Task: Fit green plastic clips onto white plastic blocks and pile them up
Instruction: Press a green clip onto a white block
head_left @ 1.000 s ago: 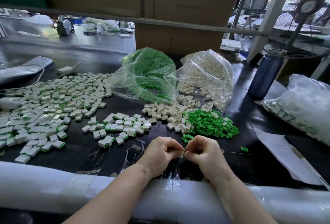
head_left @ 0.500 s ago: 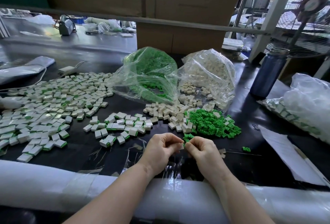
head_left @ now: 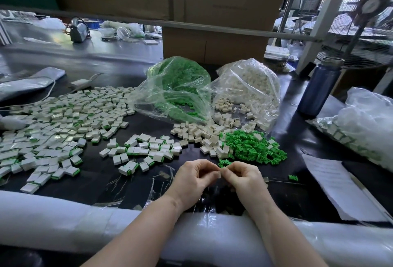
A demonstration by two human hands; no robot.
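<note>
Left hand (head_left: 194, 178) and right hand (head_left: 244, 178) pinch one white block (head_left: 218, 174) between curled fingertips above the dark surface (head_left: 131, 183). Loose green clips (head_left: 253, 146) and unfitted blocks (head_left: 204, 133) lie just beyond; finished blocks (head_left: 53, 126) spread left; blue bottle (head_left: 319, 88) stands far right

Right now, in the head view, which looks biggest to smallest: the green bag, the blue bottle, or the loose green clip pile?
1. green bag
2. clip pile
3. blue bottle
The pile lies nearer, so its rank over the bottle is unsure.
</note>
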